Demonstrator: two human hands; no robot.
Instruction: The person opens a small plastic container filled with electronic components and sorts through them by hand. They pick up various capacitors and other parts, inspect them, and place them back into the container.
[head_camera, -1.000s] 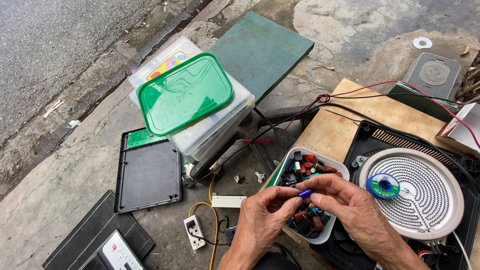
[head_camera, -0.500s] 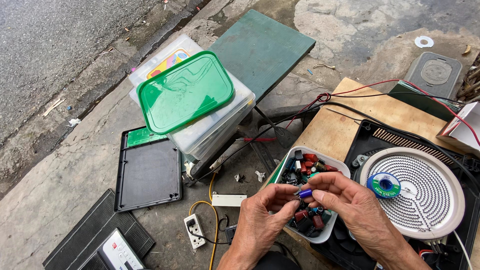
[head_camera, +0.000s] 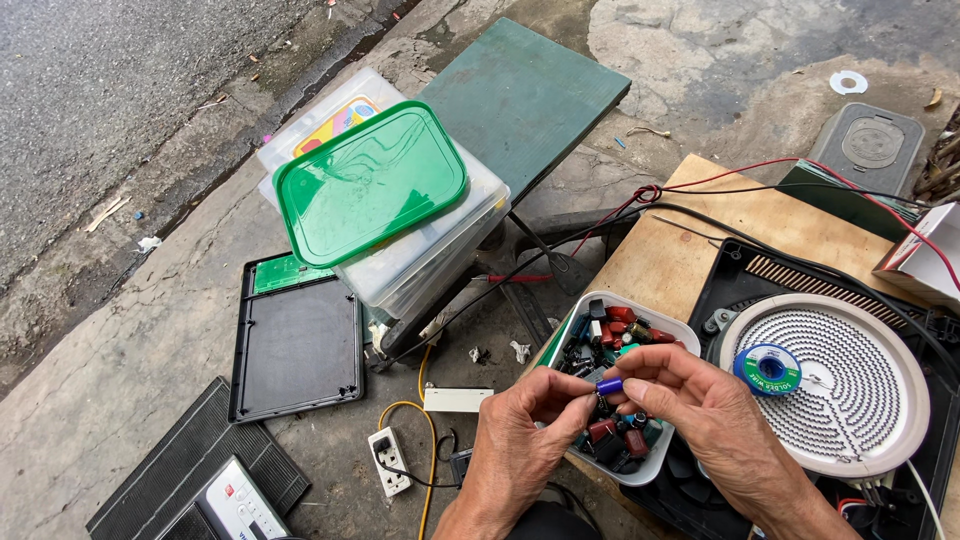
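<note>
Fingers (head_camera: 570, 392) of both hands pinch a blue capacitor (head_camera: 610, 385) above a white tray (head_camera: 660, 325); mixed capacitors fill it.

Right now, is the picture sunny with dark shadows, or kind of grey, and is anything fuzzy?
Head view: soft, even daylight, no hard shadows; faint glare streaks on the green lid; both hands, left hand and right hand, and the small purple capacitor look sharp; straight edges bend slightly toward the frame's corners.

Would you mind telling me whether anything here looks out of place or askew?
Yes: the green plastic lid lies crooked on the clear plastic boxes, not pressed shut, and a blue solder-wire spool sits on the white round heating coil.
</note>
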